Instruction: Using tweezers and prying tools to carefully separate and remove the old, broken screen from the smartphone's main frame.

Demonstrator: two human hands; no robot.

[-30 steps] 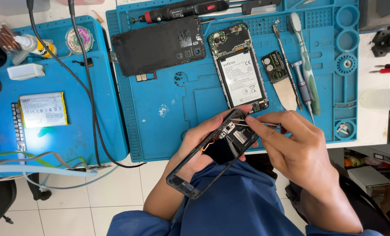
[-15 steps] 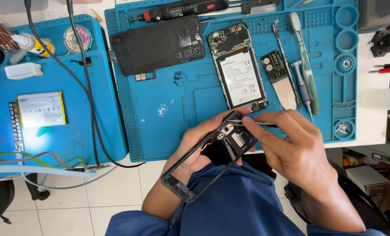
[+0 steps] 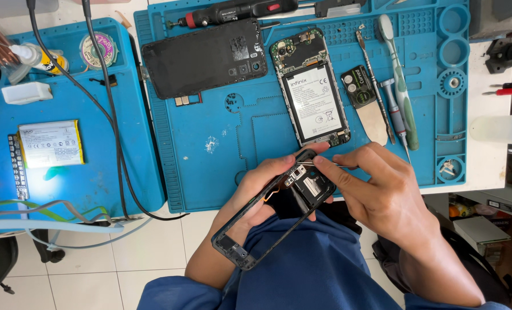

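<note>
while left hand [image 3: 264, 189] grips phone frame [image 3: 267, 212], right hand [image 3: 382, 189] pinches tweezers [image 3: 330, 165]; tips hidden.

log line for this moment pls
left hand: holds black phone frame | right hand: tweezers at frame's top | over blue mat

Two blue repair mats [image 3: 210, 172] side by side on a white bench [image 3: 491, 166]. On the right mat: black back cover [image 3: 204, 57], opened phone with battery showing [image 3: 313, 92], small black module [image 3: 358, 86], metal spudger [image 3: 373, 74], green-handled brush [image 3: 402, 86], black-and-red screwdriver [image 3: 233, 11] along the top edge. On the left mat [image 3: 66, 172]: loose battery [image 3: 50, 143], solder wick roll [image 3: 95, 50], small bottle [image 3: 37, 57], black cables [image 3: 109, 115] draped across. Red-handled tool [image 3: 505, 90] off on the bare bench.
</note>
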